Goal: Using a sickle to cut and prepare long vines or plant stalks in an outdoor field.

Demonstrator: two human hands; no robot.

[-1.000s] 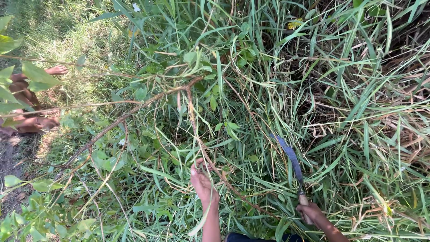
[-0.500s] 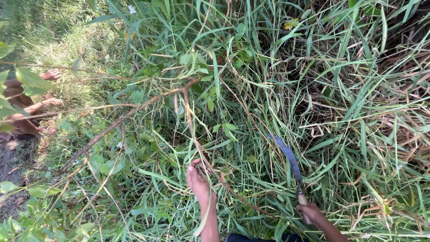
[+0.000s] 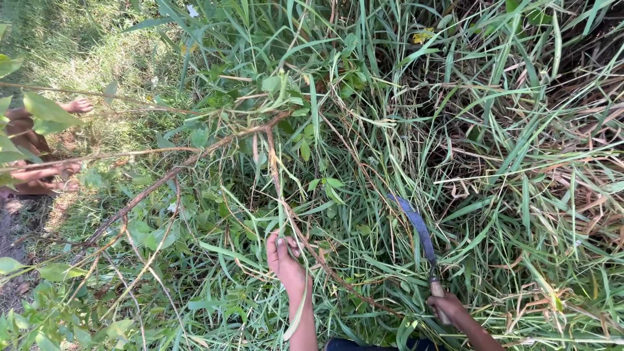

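Down among the tall grass [image 3: 403, 130], a thin brown woody stem [image 3: 276, 175] is gripped by the left hand [image 3: 284, 255], fingers curled shut around it; its long axis runs up and away. Right of it, the sickle [image 3: 416, 229] is held with fingers wrapped tight by the right hand [image 3: 447, 307], blade pointing up-left. No packages or labels are seen.

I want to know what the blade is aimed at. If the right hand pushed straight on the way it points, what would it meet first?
Most likely the tall green grass just beyond the sickle that the right hand holds; depth is unclear.
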